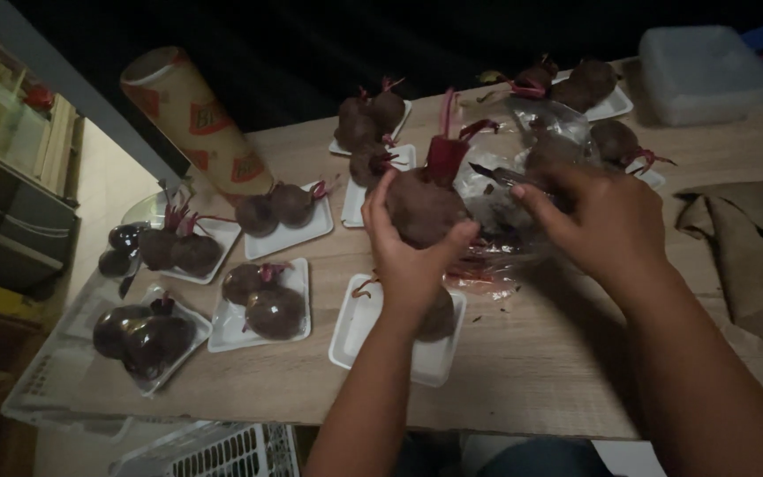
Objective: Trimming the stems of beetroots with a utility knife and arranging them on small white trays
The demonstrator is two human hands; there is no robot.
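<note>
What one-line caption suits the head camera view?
Left hand holds a beetroot while right hand trims it with a knife above white trays.

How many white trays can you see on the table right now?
9, possibly more hidden: four at left, one under the left hand, two at centre back, two at back right.

The beetroot (421, 208) is dark maroon with a crimson stalk. White foam trays (357, 331) sit on pale wood-grain table (523, 380). The cloth (748, 243) is brown.
</note>
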